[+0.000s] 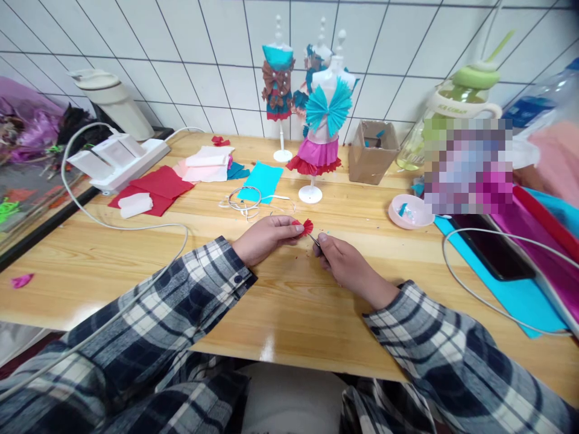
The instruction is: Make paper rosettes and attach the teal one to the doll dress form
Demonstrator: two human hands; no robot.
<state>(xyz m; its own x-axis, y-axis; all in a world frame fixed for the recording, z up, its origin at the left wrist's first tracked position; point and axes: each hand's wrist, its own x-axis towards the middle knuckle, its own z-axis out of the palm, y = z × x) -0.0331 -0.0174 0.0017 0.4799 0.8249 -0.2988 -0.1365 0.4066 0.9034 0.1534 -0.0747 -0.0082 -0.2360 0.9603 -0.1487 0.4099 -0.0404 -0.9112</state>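
Observation:
Between the thumb and fingers of my left hand (270, 235) is a small pleated red paper piece (308, 226), its fanned end sticking out to the right. My right hand (340, 260) is closed around a thin metal tool (313, 241), whose tip points up and left at the red paper. The tool's handle is mostly hidden in my fingers, so its kind is unclear. Just behind my hands lie a coil of thin white cord (245, 198) and a turquoise paper sheet (260, 182). Tiny scraps are scattered on the wood by my fingers.
Small dress forms in paper clothes, one with a turquoise bow (329, 107), stand behind my hands. A cardboard box (373, 154), pink bowl (411, 212) and phone (493, 246) are rightward. Red paper (163, 188), a power strip (131, 163) and a white cable (136, 228) lie left.

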